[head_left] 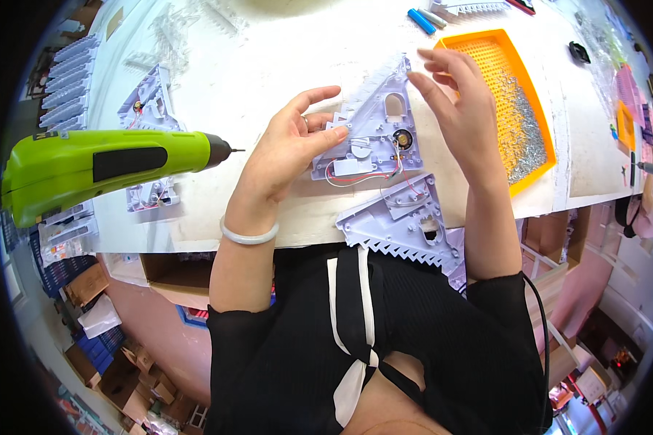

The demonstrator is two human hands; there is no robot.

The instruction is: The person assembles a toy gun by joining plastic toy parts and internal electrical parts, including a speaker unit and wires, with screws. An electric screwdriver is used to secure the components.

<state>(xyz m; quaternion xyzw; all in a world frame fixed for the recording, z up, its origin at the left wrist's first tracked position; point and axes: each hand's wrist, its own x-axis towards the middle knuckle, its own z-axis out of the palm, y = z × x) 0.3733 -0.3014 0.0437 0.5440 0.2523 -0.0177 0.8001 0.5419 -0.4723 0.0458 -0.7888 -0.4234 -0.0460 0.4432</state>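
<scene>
A pale lilac triangular plastic housing point(376, 138) lies open side up on the worktable in front of me. Inside it sit a small round speaker point(403, 139) and red and white wires. A see-through toothed strip point(370, 90) runs along its slanted left edge. My left hand point(295, 134) is at that edge, the thumb resting on the housing and the other fingers spread. By the upper tip, my right hand point(461, 90) hovers with fingers apart and nothing visible in them. Wires link the housing to a second toothed housing half point(395, 217) at the near table edge.
A green electric screwdriver point(116, 168) juts in from the left, its bit toward my left wrist. An orange tray point(543, 130) of small screws point(519, 138) stands at the right. Blue cylindrical cells point(421, 22) lie behind. More housings point(149, 101) sit at the left.
</scene>
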